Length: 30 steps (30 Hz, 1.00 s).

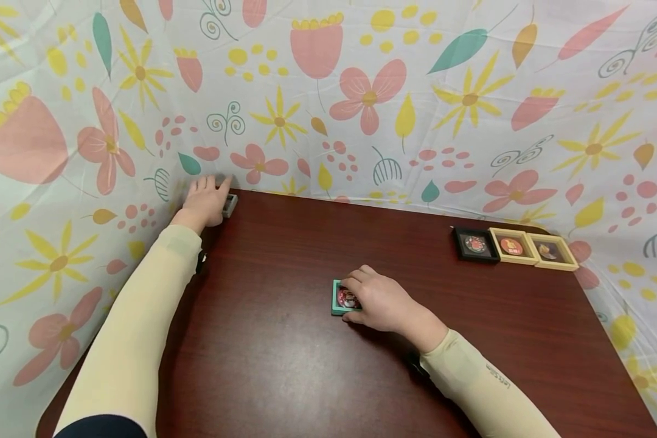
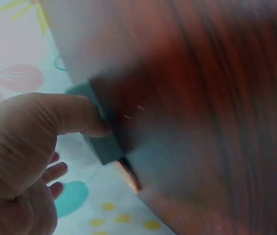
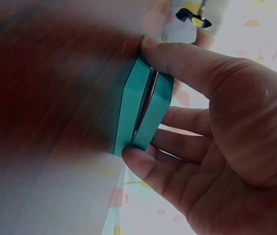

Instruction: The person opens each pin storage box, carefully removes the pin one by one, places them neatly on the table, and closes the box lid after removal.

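Observation:
Flat on the brown table, a teal square display frame point(image 1: 336, 298) with a round red badge behind its front is held by my right hand point(image 1: 385, 302). In the right wrist view the thumb and a fingertip grip opposite ends of the teal frame point(image 3: 133, 107), whose two layers show a slit between them. At the table's far left corner my left hand point(image 1: 202, 202) is on a grey frame point(image 1: 230, 205), partly covering it. In the left wrist view the thumb presses along the grey frame's side point(image 2: 106, 147); the index finger is hidden.
At the back right stand three more frames in a row: a black one point(image 1: 475, 244) and two cream ones, a middle one point(image 1: 513, 246) and an outer one point(image 1: 552, 251), each holding a round badge or picture. Patterned cloth point(image 1: 328, 121) walls in the table's point(image 1: 285, 365) back and left edges.

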### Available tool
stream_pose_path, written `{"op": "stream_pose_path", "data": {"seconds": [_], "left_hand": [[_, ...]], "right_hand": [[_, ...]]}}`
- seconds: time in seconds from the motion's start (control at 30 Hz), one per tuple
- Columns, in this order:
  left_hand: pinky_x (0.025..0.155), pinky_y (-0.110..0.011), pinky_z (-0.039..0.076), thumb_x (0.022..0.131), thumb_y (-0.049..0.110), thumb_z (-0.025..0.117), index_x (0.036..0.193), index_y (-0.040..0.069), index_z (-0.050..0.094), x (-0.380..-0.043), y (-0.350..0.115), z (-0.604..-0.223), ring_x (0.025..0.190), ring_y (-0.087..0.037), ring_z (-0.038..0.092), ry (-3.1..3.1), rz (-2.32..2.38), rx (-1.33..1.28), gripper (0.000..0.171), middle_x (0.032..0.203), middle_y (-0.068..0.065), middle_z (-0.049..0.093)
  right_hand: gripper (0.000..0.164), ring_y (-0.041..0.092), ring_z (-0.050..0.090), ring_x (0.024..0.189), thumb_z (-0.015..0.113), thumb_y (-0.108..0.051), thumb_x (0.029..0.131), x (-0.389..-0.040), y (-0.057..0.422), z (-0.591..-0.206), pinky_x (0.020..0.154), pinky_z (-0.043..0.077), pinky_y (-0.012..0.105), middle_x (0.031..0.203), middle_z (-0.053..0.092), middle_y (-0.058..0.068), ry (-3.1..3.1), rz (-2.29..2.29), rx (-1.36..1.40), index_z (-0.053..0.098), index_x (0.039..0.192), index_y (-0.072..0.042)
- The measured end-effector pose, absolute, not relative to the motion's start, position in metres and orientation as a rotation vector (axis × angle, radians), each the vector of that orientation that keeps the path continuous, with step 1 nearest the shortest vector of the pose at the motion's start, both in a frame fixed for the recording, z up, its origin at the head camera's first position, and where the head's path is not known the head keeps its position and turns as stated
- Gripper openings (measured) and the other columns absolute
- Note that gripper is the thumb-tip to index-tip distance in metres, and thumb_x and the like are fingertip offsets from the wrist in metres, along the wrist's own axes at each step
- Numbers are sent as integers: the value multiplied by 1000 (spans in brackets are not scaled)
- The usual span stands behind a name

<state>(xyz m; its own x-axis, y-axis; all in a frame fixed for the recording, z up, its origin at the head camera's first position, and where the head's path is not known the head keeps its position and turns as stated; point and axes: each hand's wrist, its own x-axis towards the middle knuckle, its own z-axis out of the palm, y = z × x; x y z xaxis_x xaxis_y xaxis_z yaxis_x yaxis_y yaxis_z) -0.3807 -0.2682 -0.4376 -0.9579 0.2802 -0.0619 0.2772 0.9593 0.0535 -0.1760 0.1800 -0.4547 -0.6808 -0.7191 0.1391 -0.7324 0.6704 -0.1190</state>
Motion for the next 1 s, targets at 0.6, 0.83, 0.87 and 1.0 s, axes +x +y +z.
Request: {"op": "stream_pose_path", "data": {"seconds": [0.6, 0.83, 0.87, 1.0], "left_hand": [[121, -56, 41, 100, 18, 72, 160, -5, 53, -326, -154, -429, 145, -45, 47, 2963, 357, 926, 67, 154, -27, 54], [116, -50, 48, 103, 17, 70, 149, -3, 62, -289, -117, -438, 134, -36, 61, 2798, 422, 986, 51, 139, -20, 65], [113, -49, 51, 103, 17, 70, 147, -3, 64, -284, -113, -439, 129, -34, 63, 2773, 439, 989, 48, 135, -18, 67], [105, -46, 54, 102, 15, 70, 141, -1, 66, -267, -100, -440, 119, -28, 65, 2683, 467, 1006, 42, 126, -13, 68]], "right_hand": [[69, 25, 63, 115, 100, -40, 83, -175, 181, -453, 90, 59, 40, 127, 72, 9, -2844, 299, 1204, 74, 135, -2], [70, 26, 62, 118, 99, -36, 84, -176, 185, -450, 93, 59, 41, 130, 72, 9, -2845, 302, 1250, 74, 138, -1], [69, 26, 62, 118, 99, -35, 84, -177, 186, -450, 94, 59, 41, 130, 72, 10, -2843, 301, 1262, 73, 139, -1], [69, 27, 61, 121, 98, -27, 83, -179, 191, -447, 95, 58, 40, 133, 71, 10, -2838, 313, 1311, 72, 142, 0]]}}
